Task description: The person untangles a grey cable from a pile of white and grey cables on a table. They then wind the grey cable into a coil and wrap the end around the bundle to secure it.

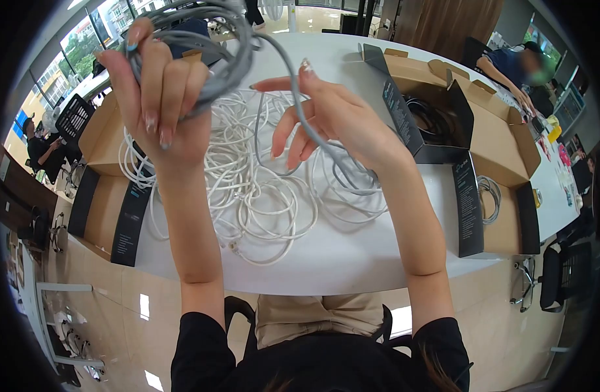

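Observation:
Raised at the upper left, my left hand (pixel 169 108) is closed around a coil of grey cable (pixel 238 55). A single strand hangs from the coil and passes across my right hand (pixel 342 121). That hand is held over the table with its fingers spread; the strand touches or runs just in front of it. More grey loops (pixel 355 186) lie on the table beneath my right wrist. To their left spreads a tangled pile of white cables (pixel 234 157), with a connector (pixel 234 246) near the front edge.
An open box (pixel 127 225) stands at the left. On the right, one open box (pixel 411 124) contains black cable (pixel 430 117), and a nearer box (pixel 470 215) contains a grey coil (pixel 490 196). Another person (pixel 502 68) works at the far right; someone sits at the far left (pixel 44 147).

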A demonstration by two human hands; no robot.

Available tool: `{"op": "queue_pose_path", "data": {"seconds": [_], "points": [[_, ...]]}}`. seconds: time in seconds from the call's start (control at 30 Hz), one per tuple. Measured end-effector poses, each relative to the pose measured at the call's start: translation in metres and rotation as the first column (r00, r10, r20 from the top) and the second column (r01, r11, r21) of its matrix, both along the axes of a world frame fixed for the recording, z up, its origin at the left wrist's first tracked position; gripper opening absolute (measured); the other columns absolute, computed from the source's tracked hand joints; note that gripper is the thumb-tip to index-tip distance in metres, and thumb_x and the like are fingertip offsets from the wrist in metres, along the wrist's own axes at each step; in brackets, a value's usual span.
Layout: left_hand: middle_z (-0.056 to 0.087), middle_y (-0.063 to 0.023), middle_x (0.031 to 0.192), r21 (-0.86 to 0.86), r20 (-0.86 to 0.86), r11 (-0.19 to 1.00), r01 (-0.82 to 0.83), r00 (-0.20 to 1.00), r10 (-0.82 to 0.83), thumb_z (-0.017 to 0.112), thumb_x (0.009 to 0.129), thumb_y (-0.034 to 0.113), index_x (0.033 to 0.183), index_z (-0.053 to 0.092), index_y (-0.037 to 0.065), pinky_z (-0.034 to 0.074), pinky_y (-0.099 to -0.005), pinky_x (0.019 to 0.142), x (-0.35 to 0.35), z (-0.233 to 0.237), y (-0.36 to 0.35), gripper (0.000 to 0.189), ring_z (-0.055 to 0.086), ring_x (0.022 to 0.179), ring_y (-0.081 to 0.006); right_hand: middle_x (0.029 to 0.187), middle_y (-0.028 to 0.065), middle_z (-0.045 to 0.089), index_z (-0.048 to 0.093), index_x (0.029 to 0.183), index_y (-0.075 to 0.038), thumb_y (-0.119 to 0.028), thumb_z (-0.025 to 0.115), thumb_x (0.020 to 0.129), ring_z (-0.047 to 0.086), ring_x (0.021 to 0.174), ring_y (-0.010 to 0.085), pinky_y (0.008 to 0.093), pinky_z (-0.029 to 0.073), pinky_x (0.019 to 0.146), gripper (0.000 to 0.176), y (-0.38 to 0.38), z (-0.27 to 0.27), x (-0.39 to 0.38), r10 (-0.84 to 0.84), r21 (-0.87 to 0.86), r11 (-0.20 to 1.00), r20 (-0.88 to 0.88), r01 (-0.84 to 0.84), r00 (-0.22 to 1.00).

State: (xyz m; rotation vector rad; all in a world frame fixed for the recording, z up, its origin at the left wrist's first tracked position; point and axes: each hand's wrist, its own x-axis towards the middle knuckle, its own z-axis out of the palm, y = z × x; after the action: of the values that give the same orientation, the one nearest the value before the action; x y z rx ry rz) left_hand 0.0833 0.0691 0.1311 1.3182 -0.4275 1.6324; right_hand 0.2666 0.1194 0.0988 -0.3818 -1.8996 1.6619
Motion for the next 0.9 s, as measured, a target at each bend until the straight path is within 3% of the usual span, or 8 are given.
{"op": "queue_pose_path", "data": {"seconds": [0.17,0.3,0.57,0.67,0.73,0.8,0.83,0.9], "points": [[0.031,0.0057,0.048,0.030,0.078,0.892,-0.451,0.891,0.448,0.030,0.095,0.034,0.089,0.044,0.004,0.027,-0.0189,0.052,-0.024,-0.004,0.008,0.034,0.028,0.038,-0.0033,0.056,0.0067,0.057,0.058,0.109,-0.006,-0.033,0.042,0.092,0.056,0.049,0.0102,0.0249,0.042,0.045,0.036,-0.011,0.008,0.006,-0.091,0.395,0.919,0.184,0.011,0.979],[0.029,0.0072,0.051,-0.057,0.174,0.795,-0.604,0.778,0.604,0.031,0.095,0.035,0.082,0.044,0.009,0.025,-0.0192,0.052,-0.057,-0.005,0.005,0.032,0.025,0.041,-0.0014,0.048,0.0048,0.043,0.058,0.112,-0.008,-0.012,0.050,0.087,0.042,0.041,0.0115,0.0262,0.032,0.041,0.027,-0.011,0.000,0.007,-0.326,0.821,0.561,0.099,0.108,0.940],[0.029,0.0072,0.052,-0.083,0.273,0.629,-0.773,0.590,0.760,0.036,0.095,0.030,0.071,0.036,0.012,0.026,-0.0187,0.054,-0.053,0.001,-0.010,0.030,0.027,0.044,-0.0027,0.066,0.0084,0.060,0.061,0.105,-0.012,-0.014,0.056,0.080,0.053,0.053,0.0243,0.0327,0.042,0.049,0.026,-0.029,0.005,0.008,-0.369,0.892,0.434,0.048,0.126,0.928],[0.032,0.0049,0.051,0.098,0.054,0.443,-0.891,0.449,0.892,0.034,0.096,0.031,0.075,0.041,0.013,0.030,-0.0190,0.052,-0.045,-0.006,0.004,0.029,0.031,0.043,-0.0052,0.071,0.0052,0.063,0.062,0.099,-0.014,-0.016,0.057,0.077,0.057,0.055,0.0236,0.0312,0.044,0.048,0.023,-0.040,0.007,0.009,-0.373,0.926,0.317,-0.078,0.206,0.925],[0.046,0.0009,0.053,-0.029,-0.150,0.335,-0.942,0.335,0.930,0.036,0.095,0.025,0.084,0.044,0.009,0.035,-0.0195,0.048,-0.020,-0.012,0.016,0.021,0.042,0.045,-0.0070,0.066,0.0045,0.058,0.063,0.096,-0.011,-0.012,0.061,0.073,0.053,0.051,0.0204,0.0292,0.040,0.045,0.023,-0.043,0.011,0.010,-0.367,0.935,0.222,-0.181,0.275,0.912],[0.056,-0.0048,0.060,0.190,-0.141,0.342,-0.920,0.320,0.937,0.042,0.093,0.020,0.088,0.045,0.005,0.039,-0.0213,0.048,0.003,-0.018,0.034,0.016,0.049,0.049,-0.0084,0.059,0.0048,0.051,0.065,0.091,-0.007,-0.007,0.066,0.067,0.046,0.047,0.0171,0.0276,0.035,0.043,0.024,-0.044,0.020,0.016,-0.380,0.930,0.105,-0.289,0.351,0.879],[0.059,-0.0073,0.061,0.095,-0.280,0.541,-0.836,0.499,0.820,0.048,0.091,0.018,0.088,0.045,0.003,0.039,-0.0216,0.046,0.016,-0.019,0.030,0.016,0.051,0.049,-0.0081,0.056,0.0045,0.048,0.066,0.089,-0.006,-0.006,0.067,0.065,0.043,0.045,0.0156,0.0267,0.033,0.042,0.024,-0.044,0.024,0.020,-0.391,0.922,0.049,-0.336,0.384,0.857],[0.054,-0.0046,0.054,0.088,-0.580,0.593,-0.800,0.443,0.683,0.050,0.090,0.019,0.093,0.045,0.002,0.037,-0.0209,0.042,0.018,-0.024,0.026,0.018,0.049,0.045,-0.0075,0.054,0.0019,0.045,0.066,0.086,-0.005,-0.005,0.068,0.064,0.041,0.045,0.0133,0.0250,0.031,0.042,0.022,-0.041,0.033,0.031,-0.433,0.902,-0.051,-0.406,0.428,0.805]]}}
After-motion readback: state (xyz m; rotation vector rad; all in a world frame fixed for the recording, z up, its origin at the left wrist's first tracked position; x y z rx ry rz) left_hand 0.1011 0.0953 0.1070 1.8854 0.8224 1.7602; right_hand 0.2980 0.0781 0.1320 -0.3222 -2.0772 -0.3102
